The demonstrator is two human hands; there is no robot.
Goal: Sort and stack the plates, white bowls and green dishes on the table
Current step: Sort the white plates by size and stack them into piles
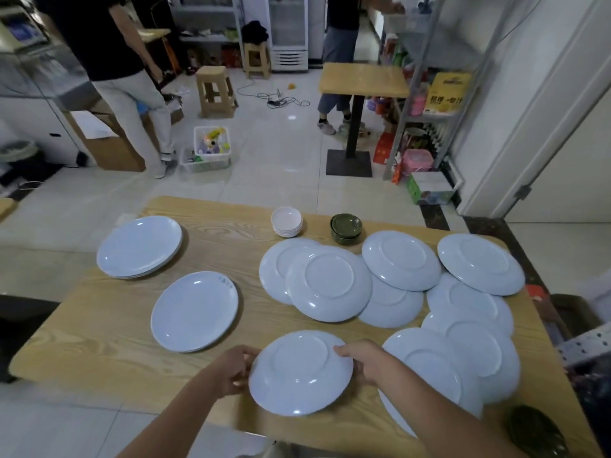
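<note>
so we're partway: left hand (231, 371) and right hand (367, 361) grip the rim of a face-down plate (301, 375) at 6 o'clock. stack (139, 246) at 10, bowls (286, 222) and green dishes (346, 229) piled at 12; loose plates (330, 282) from 1 to 4 and a stray dish (532, 431) at 5 are left.

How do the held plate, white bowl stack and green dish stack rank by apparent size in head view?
Largest: held plate.
Then white bowl stack and green dish stack, which look alike; not ranked.
</note>
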